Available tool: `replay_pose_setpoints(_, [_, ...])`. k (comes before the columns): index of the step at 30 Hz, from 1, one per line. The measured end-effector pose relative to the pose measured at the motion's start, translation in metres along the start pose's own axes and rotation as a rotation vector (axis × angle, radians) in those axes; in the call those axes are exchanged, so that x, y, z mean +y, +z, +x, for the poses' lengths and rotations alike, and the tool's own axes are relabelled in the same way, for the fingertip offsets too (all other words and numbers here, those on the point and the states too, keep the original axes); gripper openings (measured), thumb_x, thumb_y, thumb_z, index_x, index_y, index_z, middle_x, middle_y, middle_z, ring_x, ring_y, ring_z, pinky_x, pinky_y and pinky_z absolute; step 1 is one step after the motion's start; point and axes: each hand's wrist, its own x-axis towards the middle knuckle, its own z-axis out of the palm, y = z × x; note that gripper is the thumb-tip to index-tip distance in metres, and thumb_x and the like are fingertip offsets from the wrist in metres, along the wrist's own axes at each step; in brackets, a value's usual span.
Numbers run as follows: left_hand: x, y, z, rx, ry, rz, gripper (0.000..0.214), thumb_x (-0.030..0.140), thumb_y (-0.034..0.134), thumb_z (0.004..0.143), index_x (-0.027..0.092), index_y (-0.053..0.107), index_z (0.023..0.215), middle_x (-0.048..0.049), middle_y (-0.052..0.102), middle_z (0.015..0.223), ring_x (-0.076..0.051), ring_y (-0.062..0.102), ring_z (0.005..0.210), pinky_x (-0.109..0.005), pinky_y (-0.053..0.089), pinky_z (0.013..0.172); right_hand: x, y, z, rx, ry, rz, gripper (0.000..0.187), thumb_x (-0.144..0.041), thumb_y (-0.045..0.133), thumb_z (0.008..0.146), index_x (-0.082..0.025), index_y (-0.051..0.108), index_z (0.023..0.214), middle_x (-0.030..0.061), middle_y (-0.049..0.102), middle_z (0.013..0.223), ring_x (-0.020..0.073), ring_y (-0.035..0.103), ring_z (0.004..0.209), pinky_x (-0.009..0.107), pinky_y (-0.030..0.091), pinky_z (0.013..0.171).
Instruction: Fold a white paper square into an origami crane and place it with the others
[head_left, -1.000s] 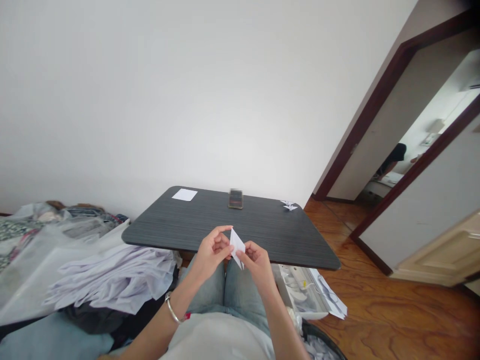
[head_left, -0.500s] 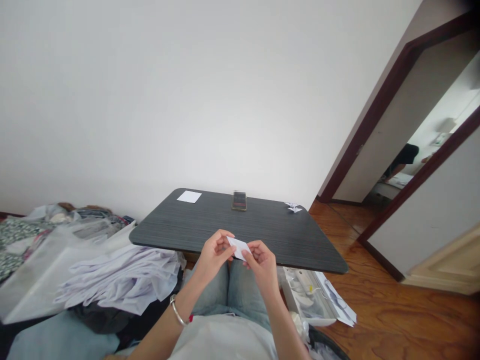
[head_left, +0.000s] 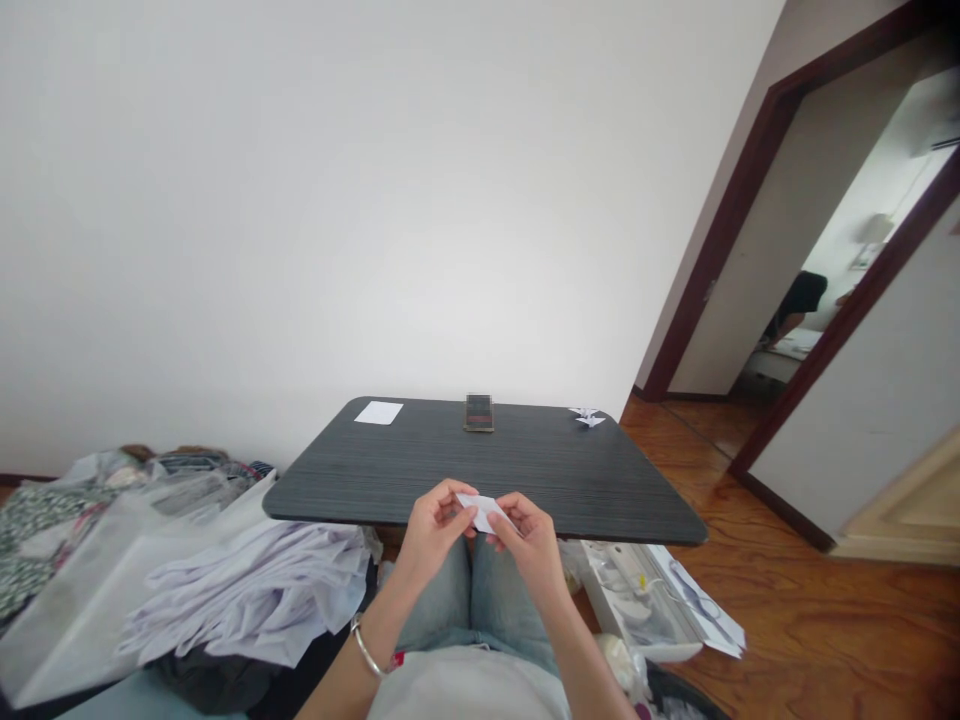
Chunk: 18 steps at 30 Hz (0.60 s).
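Note:
A small folded piece of white paper (head_left: 480,508) is held between my two hands, just over the near edge of the dark table (head_left: 420,460). My left hand (head_left: 436,525) pinches its left side between thumb and fingers. On the right side, my right hand (head_left: 527,535) grips it the same way, thumb on top. At the table's far left lies a flat white paper sheet (head_left: 379,412). Two folded white paper shapes with pointed wings (head_left: 589,417) rest close together at the far right.
A small dark framed stand (head_left: 478,412) is at the table's back middle. Piled white cloth (head_left: 255,590) and clothes lie to the left. An open white box (head_left: 641,600) of odds and ends sits on the wooden floor at right. Through the doorway, a person (head_left: 799,300) is partly visible.
The view has tilted up slightly, so the table and hands appear lower. Both hands still hold the folded paper, which now looks flatter and more tilted away.

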Motion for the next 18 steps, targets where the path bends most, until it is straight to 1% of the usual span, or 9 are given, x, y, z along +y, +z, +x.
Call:
replay_pose_setpoints(8, [0.0025, 0.0019, -0.0013, -0.012, -0.005, -0.027, 0.025, 0.029, 0.066, 0.072, 0.014, 0.056, 0.089, -0.0001, 0.061, 0.069, -0.010, 0.055, 0.058, -0.022, 0.048, 0.055, -0.0064, 0.0000, -0.0015, -0.010, -0.006, 0.019, 0.022, -0.037, 0.070, 0.068, -0.018, 0.060, 0.072, -0.0019, 0.062, 0.059, 0.0095, 0.054, 0.045, 0.019, 0.041, 0.040])
replay_pose_setpoints(18, [0.0026, 0.0024, -0.0015, -0.005, -0.007, -0.073, 0.029, 0.029, 0.068, 0.070, 0.013, 0.056, 0.090, -0.0008, 0.062, 0.068, -0.011, 0.057, 0.058, -0.021, 0.047, 0.054, -0.0019, -0.0006, -0.0011, -0.033, -0.001, -0.010, 0.019, -0.032, 0.069, 0.071, -0.017, 0.061, 0.076, -0.0008, 0.064, 0.063, 0.0091, 0.056, 0.047, 0.017, 0.043, 0.041])
